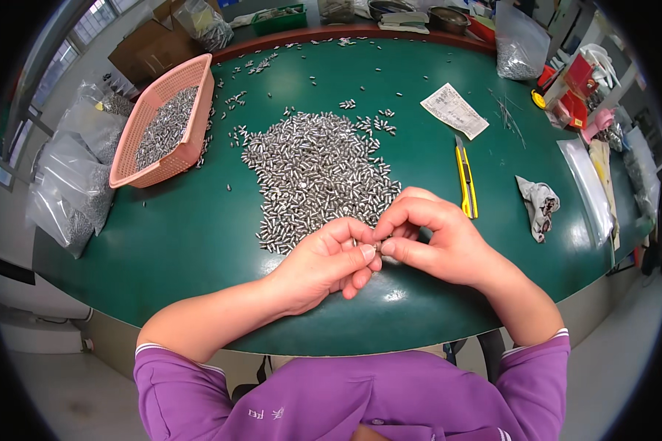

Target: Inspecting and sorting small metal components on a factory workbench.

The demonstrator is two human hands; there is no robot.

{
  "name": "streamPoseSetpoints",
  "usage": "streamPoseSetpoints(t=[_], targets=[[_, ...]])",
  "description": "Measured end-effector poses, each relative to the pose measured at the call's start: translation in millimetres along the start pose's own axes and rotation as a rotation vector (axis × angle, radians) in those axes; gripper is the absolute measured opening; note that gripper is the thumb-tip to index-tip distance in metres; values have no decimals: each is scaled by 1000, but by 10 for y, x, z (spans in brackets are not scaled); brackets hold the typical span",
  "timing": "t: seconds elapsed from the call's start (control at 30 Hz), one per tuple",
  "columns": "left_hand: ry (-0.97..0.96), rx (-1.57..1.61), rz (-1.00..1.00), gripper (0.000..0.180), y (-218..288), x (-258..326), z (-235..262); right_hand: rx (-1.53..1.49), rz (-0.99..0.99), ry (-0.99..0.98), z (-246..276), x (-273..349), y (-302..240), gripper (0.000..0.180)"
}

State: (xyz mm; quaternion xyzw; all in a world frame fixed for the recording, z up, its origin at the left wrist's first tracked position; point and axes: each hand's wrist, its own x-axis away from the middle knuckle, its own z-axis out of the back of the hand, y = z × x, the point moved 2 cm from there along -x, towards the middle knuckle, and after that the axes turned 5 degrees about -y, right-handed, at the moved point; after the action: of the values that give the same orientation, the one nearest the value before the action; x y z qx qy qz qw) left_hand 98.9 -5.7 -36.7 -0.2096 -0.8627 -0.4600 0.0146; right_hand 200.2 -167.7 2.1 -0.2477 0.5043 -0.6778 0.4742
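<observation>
We have our left hand and right hand brought together over the near edge of the green bench, fingertips meeting. Between them sits a small metal part, pinched by the left thumb and forefinger on one side and the right fingers on the other; both sets of fingers are narrowed tight on it, and it is too small for us to make out its shape. Just beyond our hands, toward the middle of the bench, lies a big heap of small silvery metal pieces, with strays scattered on toward the far edge. By the left edge stands a pink plastic basket partly filled with the same pieces. To the right of the heap lies a yellow utility knife, a printed paper slip beyond it, and a crumpled rag toward the right edge.
</observation>
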Motion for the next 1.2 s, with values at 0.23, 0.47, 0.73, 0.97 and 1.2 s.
streamPoseSetpoints(t=[0.23,0.47,0.73,0.97,1.2], targets=[[-31,29,-43,16,19,-3,-5,581,70,-10,337,2,69,12],[12,45,-31,18,20,-8,-36,717,52,-110,288,47,103,10],[47,-75,59,15,23,17,-68,572,234,-57,133,-3,-46,14],[24,-53,53,13,17,15,-53,556,364,14,18,9,-61,14],[29,-17,32,11,9,8,-51,663,178,152,113,7,64,11]])
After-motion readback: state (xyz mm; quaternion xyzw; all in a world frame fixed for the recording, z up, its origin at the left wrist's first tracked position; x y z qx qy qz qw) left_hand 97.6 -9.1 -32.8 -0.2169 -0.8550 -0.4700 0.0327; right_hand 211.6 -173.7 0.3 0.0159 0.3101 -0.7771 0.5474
